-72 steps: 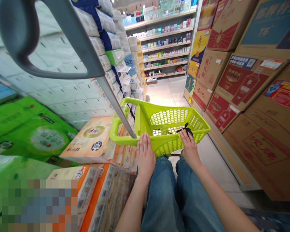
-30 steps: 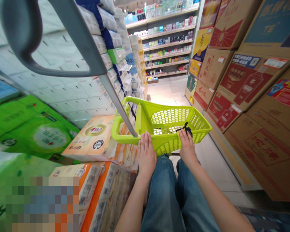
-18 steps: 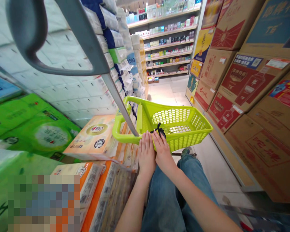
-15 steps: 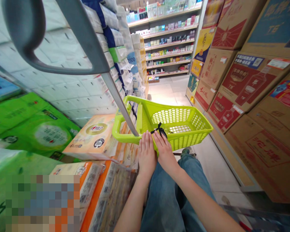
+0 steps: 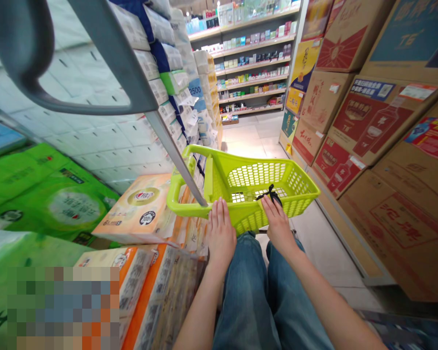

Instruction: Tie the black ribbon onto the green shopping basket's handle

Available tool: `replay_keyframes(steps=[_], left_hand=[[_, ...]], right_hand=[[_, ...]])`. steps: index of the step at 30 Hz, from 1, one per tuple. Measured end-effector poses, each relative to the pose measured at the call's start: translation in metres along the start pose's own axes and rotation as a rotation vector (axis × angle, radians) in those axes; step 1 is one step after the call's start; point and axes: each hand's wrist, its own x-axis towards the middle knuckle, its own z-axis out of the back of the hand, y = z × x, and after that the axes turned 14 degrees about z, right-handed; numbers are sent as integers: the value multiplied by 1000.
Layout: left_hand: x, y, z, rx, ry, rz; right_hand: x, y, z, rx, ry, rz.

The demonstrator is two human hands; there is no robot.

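Note:
A lime-green shopping basket with lattice sides sits in front of me, a long grey handle rising from its left end. My left hand lies on its near rim beside the foot of that handle, fingers straight and close together. Farther right on the same rim is my right hand. At its fingertips is a black band tied in a bow, partly covered by the fingers and hanging over the basket's inside. How the fingers grip it is partly hidden.
Packs of tissue paper are stacked on the left, close to my left arm. Printed cardboard cartons line the right side. Shelves of small goods stand at the aisle's end, beyond the tiled floor.
My right hand has slid right along the rim, away from my left hand, and the black band has moved with it. My left hand stays by the handle's foot.

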Motion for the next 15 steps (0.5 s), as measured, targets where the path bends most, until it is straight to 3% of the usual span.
replay_keyframes(steps=[4, 7, 11, 15], left_hand=[[0, 0, 0, -3, 1, -2], [-1, 0, -1, -5, -12, -5], [-1, 0, -2, 5, -25, -9], [0, 1, -4, 51, -36, -13]], right_hand=[[-8, -27, 1, -40, -12, -66], [-5, -28, -2, -30, -42, -116], [11, 8, -10, 57, -82, -159], [32, 69, -13, 218, -52, -30]])
